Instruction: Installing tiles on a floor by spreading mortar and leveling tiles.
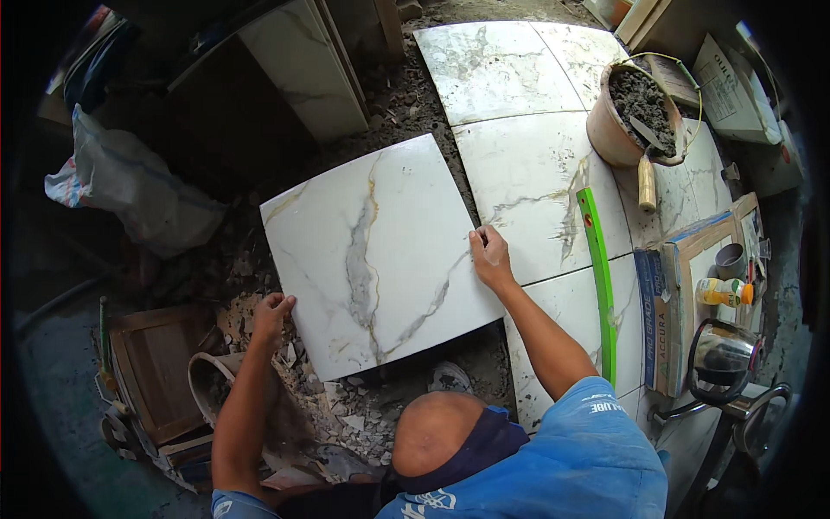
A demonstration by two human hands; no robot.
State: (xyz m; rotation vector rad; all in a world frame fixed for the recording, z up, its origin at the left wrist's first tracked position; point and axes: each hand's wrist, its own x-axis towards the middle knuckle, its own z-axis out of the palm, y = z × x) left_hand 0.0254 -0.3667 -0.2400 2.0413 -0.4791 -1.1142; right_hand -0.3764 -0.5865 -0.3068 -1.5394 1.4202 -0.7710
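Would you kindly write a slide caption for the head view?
Left hand and right hand hold a marble-patterned tile by opposite edges beside floor tiles bearing a green level.

A pale woven sack [147,190] slumped at the left, above a wooden frame with a brown panel [162,368]. On the right, a grey cup [730,260], an orange-capped bottle [719,292] and a glass pot [722,350] lined up by flat blue-and-brown cartons [659,324], near curved metal tubing [745,408]. A white printed package [726,95] stood at the upper right.
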